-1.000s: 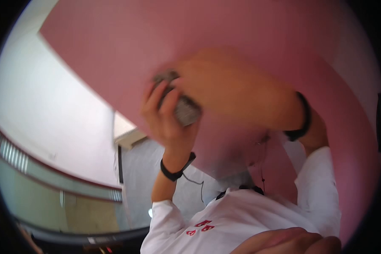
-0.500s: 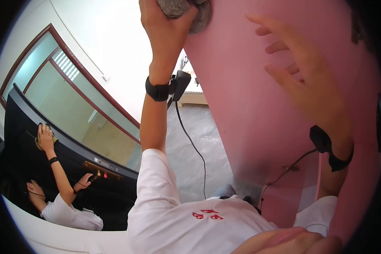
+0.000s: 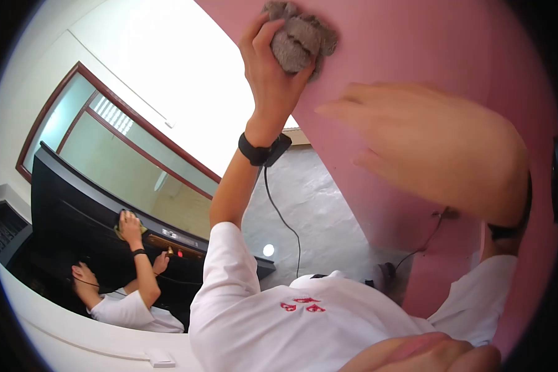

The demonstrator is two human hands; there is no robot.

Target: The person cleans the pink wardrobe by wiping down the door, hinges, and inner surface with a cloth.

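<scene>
At 12 o'clock in my view, the bare left hand [image 3: 270,84] pinched a bunched, fuzzy, grey-brown cloth [image 3: 297,44] between thumb and fingers over the smooth, flat pink panel [image 3: 415,49]; at 2 o'clock I saw the blurred, bare right hand [image 3: 428,146], fingers extended, thumb apart

The bunched cloth [image 3: 296,46] is a plain grey-brown, set against the pink surface [image 3: 403,43] that fills the far right side. Near me, the shirt [image 3: 254,328] is white with three small red motifs [image 3: 315,308] at the chest. The cord [image 3: 281,214] is black. On the left, the window frame [image 3: 80,69] is dark reddish brown; the grey floor [image 3: 310,180] has paler mottling.
</scene>
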